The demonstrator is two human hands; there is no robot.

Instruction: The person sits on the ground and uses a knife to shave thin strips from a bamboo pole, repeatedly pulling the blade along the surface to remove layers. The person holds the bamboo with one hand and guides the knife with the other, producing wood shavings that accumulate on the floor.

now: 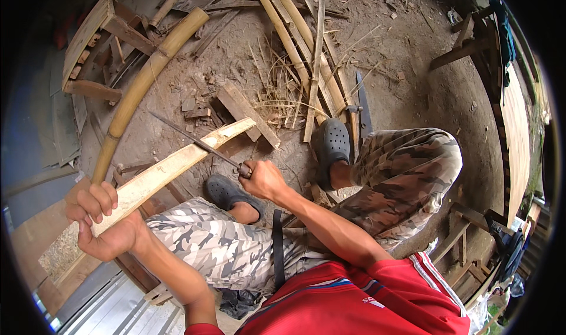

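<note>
The dirt floor (413, 93) spans the upper frame; camouflage trouser legs (197, 241) occupy the lower centre. A curved bamboo pole (144, 76) extends along the upper left. The wooden piece (168, 170) runs from lower left to centre, narrower end uppermost. The long knife (180, 130) crosses it near that end, tip toward the upper left; whether its edge bites cannot be told. The left hand (112, 232), lower left, has its fingers clamped around the wood; the right hand (265, 180), centre, has its fingers wrapped around the knife handle. The step appears to be shaving: brace the wood firmly, set the edge at a shallow angle, take thin strokes directed away from the left hand, and stay clear of both legs
</note>
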